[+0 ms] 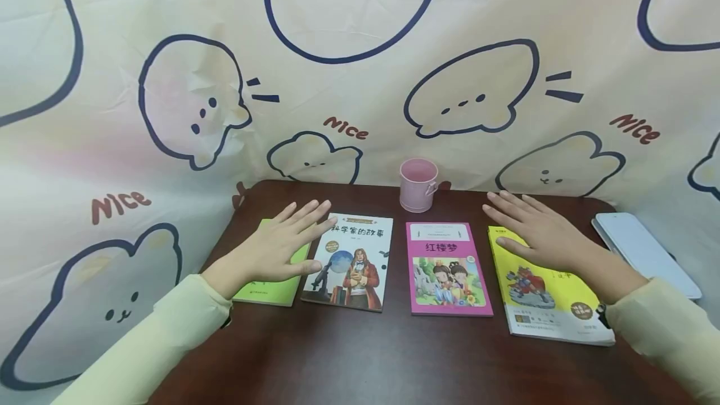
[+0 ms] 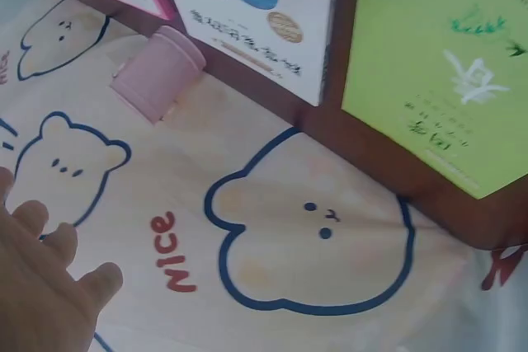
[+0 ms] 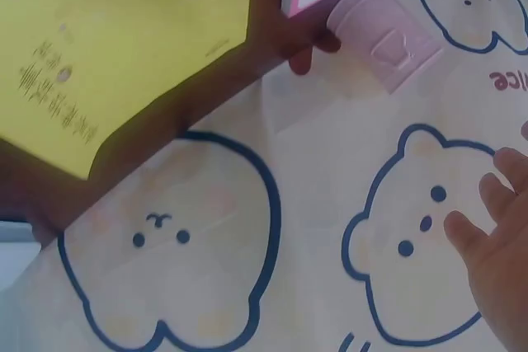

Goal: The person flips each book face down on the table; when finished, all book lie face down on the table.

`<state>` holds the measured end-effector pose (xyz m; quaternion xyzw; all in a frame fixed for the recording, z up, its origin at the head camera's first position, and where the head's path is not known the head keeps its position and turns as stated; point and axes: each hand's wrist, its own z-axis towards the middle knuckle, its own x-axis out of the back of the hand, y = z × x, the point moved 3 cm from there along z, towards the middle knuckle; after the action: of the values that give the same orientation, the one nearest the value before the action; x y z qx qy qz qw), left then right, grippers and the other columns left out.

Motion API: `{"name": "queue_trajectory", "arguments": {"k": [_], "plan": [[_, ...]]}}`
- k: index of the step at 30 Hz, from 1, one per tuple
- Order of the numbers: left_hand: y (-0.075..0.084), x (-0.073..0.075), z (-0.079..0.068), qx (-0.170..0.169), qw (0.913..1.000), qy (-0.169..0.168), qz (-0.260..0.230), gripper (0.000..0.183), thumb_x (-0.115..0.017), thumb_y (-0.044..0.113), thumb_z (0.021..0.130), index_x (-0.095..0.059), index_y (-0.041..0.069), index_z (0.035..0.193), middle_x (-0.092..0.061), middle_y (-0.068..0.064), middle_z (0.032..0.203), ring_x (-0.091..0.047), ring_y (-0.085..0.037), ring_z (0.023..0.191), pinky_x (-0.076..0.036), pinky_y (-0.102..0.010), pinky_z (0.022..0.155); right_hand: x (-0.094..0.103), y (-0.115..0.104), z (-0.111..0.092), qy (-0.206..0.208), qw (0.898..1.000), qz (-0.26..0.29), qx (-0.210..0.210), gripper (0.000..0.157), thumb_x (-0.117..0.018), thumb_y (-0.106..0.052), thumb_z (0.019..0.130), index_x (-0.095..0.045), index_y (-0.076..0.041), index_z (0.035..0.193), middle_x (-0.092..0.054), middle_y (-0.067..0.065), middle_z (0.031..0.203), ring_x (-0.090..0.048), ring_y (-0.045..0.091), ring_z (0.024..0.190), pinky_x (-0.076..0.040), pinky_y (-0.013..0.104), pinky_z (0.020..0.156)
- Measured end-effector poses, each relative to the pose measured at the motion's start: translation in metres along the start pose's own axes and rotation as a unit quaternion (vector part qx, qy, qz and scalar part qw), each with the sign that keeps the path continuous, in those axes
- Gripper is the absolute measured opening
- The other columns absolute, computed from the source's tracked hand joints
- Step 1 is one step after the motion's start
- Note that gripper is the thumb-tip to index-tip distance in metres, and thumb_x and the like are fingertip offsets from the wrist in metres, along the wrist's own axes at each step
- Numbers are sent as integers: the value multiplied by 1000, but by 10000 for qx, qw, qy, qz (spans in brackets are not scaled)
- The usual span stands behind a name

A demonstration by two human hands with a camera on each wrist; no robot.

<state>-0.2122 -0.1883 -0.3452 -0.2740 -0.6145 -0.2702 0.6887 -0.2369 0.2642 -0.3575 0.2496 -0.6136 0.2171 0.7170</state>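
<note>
My left hand [image 1: 284, 242], fingers spread and straight, is over the green book [image 1: 267, 292] and overlaps the left edge of the white book with a figure in a red coat [image 1: 360, 267]. Nothing is in its grasp. On the other side my right hand [image 1: 540, 236] is spread over the yellow book [image 1: 523, 292], also holding nothing, and hides part of its cover. Between the two hands lies a pink book [image 1: 447, 280] with two cartoon children on it. The left wrist view shows the green book's cover [image 2: 445, 63] unobstructed.
A small pink bucket [image 1: 418, 189] stands at the back of the dark brown table [image 1: 360, 355]. At the right edge lies a pale blue flat object [image 1: 647, 255], partly behind the right forearm. A cloth [image 1: 360, 92] with cartoon bears hangs behind and at the sides.
</note>
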Motion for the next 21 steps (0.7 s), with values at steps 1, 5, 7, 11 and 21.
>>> {"name": "queue_trajectory", "arguments": {"k": [1,5,7,11,21], "plan": [[-1,-2,-2,47,10000,4,-27,76,-42,62,89,-20,24,151,-5,0,158,-7,-24,145,-7,-49,116,-2,-2,2,16,10000,11,33,67,-49,-49,93,-29,-19,149,-22,7,155,-14,28,143,9,30,115],[-7,-10,-12,283,9996,62,-56,77,-41,63,89,-20,24,151,-6,-1,158,-9,-25,145,-9,-50,115,-8,-10,13,166,9997,107,126,64,-49,-48,93,-33,-19,148,-27,8,154,-17,29,143,4,34,116],[-11,-15,-18,397,9991,97,-60,77,-42,63,89,-20,23,151,-8,-2,158,-10,-26,144,-12,-52,114,-11,-16,20,310,9992,162,193,62,-52,-46,92,-37,-18,146,-31,9,152,-20,30,141,-6,40,117],[-21,-28,-34,628,9978,152,-141,75,-47,57,90,-21,22,151,-12,-5,158,-14,-28,143,-16,-55,113,-20,-34,39,507,9975,151,462,58,-56,-41,91,-44,-15,141,-38,10,148,-28,31,138,-26,50,110],[-43,-62,-68,1315,9902,52,-475,71,-49,50,92,-21,21,151,-16,-8,157,-11,-25,144,-15,-53,113,-53,-81,90,551,9933,396,934,56,-57,-39,90,-47,-16,140,-42,7,146,-31,29,137,-30,50,109]]}}
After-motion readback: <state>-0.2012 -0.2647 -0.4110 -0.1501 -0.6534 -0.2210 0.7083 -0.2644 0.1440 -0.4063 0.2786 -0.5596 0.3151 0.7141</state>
